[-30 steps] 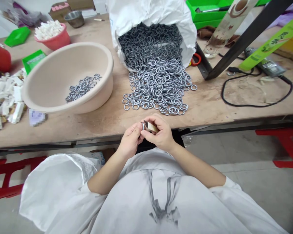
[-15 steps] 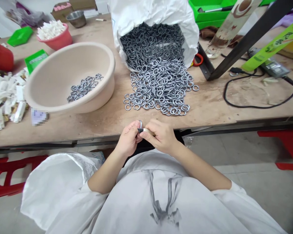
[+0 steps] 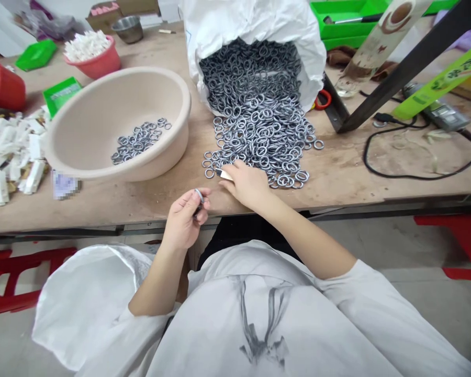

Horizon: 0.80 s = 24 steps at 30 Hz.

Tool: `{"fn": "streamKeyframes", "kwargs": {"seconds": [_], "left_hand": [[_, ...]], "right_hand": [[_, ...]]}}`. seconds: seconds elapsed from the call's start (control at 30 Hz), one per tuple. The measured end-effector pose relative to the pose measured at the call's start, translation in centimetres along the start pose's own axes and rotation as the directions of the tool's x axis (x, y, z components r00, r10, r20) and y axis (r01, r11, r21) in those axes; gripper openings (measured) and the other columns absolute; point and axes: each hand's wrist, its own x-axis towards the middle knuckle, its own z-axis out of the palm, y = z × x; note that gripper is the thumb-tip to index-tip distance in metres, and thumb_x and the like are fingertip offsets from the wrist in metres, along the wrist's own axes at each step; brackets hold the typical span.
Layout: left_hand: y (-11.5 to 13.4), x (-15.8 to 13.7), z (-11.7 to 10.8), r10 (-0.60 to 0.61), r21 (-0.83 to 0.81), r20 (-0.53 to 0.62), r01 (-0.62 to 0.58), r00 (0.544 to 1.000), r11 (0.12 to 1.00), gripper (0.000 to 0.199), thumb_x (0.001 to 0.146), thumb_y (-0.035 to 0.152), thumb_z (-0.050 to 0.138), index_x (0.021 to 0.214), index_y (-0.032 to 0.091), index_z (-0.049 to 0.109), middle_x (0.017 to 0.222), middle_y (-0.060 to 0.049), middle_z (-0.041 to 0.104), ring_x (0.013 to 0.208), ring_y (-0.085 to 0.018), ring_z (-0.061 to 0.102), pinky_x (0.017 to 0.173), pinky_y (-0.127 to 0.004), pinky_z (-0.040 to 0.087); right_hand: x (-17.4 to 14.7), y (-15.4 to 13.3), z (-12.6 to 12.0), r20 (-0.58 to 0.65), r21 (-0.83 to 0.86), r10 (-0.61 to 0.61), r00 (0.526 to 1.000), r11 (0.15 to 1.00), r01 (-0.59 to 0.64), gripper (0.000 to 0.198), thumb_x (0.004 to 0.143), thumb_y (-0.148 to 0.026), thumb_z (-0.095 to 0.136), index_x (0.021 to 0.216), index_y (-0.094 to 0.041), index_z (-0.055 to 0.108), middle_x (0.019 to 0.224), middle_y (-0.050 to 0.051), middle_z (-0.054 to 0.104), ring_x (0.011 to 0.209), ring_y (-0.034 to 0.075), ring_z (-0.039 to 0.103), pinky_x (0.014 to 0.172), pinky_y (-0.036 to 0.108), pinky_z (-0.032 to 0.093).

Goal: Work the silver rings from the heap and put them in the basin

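Pinched between the thumb and fingers of my left hand (image 3: 184, 217) is a grey ring (image 3: 198, 194), just over the table's front edge. My right hand (image 3: 246, 183) is closed around a small tool with a white handle (image 3: 225, 175) and a dark tip; its exact kind does not show. That hand rests at the front of a heap of loose grey rings (image 3: 265, 125), which spills out of a white sack (image 3: 255, 21) lying on its side. To the left stands a large beige basin (image 3: 157, 162) with a small pile of similar rings inside.
White plastic pieces (image 3: 11, 152) lie at the left, near a green tray (image 3: 62, 95) and a pink bowl (image 3: 102, 64) of white parts. A dark metal bar (image 3: 400, 68) slants up at the right, beside a looped black cable (image 3: 367, 157) and red-handled scissors (image 3: 324, 98).
My hands have come apart. The right moved up to the ring heap with the white-handled tool; the left shifted left and slightly down, still holding a ring.
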Motion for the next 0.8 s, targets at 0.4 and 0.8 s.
{"fn": "streamKeyframes", "kwargs": {"seconds": [0.4, 0.8], "left_hand": [[-1.1, 0.7, 0.9, -0.145, -0.073, 0.067, 0.149, 0.987, 0.986, 0.035, 0.072, 0.047, 0.070, 0.084, 0.014, 0.066, 0.075, -0.004, 0.063, 0.052, -0.009, 0.049, 0.038, -0.018, 0.034], [-3.9, 0.6, 2.4, -0.056, 0.129, 0.175, 0.033, 0.983, 0.991, 0.046, 0.077, 0.060, 0.072, 0.078, 0.017, 0.057, 0.061, 0.005, 0.046, 0.047, -0.004, 0.030, 0.041, -0.017, 0.021]], "right_hand": [[-2.3, 0.1, -0.3, 0.081, 0.888, -0.046, 0.996, 0.456, -0.052, 0.031, 0.095, -0.046, 0.051, 0.078, -0.020, 0.052, 0.068, -0.002, 0.053, 0.061, 0.012, 0.048, 0.059, 0.026, 0.038], [-5.0, -1.4, 1.7, -0.128, 0.857, 0.168, 0.978, 0.515, 0.024, 0.010, 0.091, -0.030, 0.054, 0.087, -0.022, 0.057, 0.082, 0.001, 0.059, 0.077, 0.016, 0.055, 0.069, 0.029, 0.046]]}}
